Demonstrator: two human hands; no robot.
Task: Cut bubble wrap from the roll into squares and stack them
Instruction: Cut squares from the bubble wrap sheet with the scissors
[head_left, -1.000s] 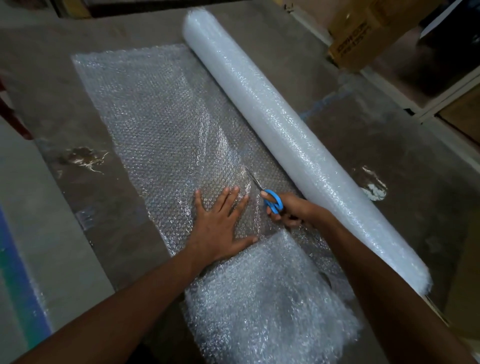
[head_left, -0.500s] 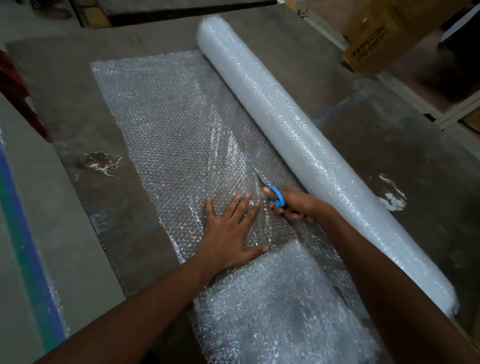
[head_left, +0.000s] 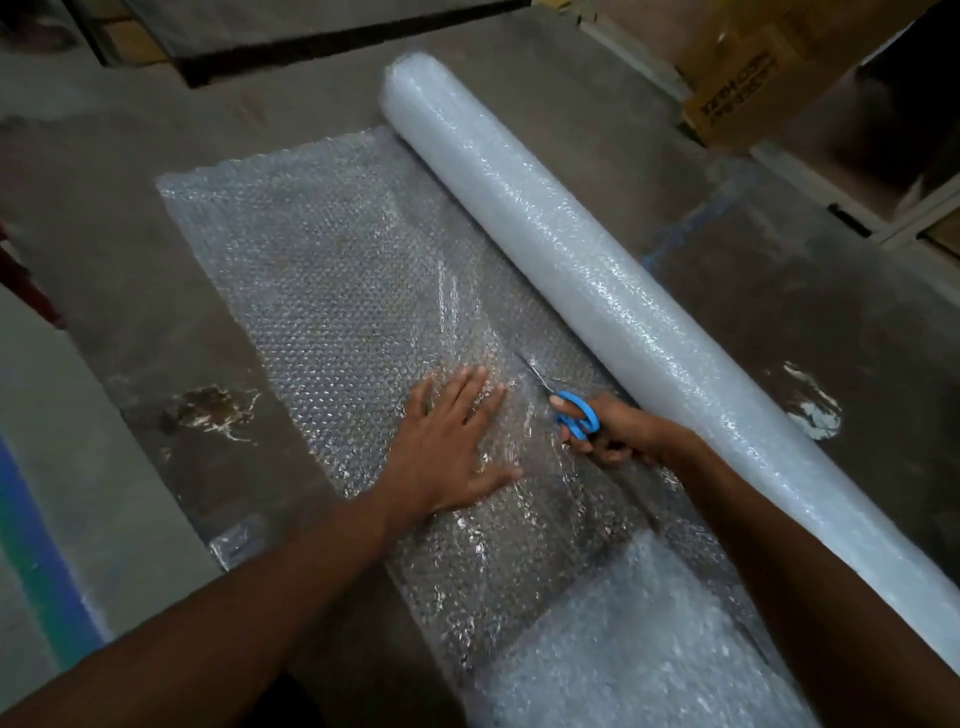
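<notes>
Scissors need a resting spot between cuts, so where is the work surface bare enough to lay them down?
Bare work surface lies beyond the bubble wrap roll, toward the cardboard box, and left of the unrolled sheet around the worn patch. It is crowded where the left hand, the right hand with the scissors, and the cut stack sit.

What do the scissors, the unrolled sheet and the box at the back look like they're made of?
Scissors: blue handles with a smooth look, likely plastic; the thin grey blades glint, so probably steel. Unrolled sheet: clear plastic film, glossy, covered in rows of small bubbles, with the dark floor showing through. Box: matte brown with dark print, apparently corrugated cardboard, though it is blurred.
</notes>
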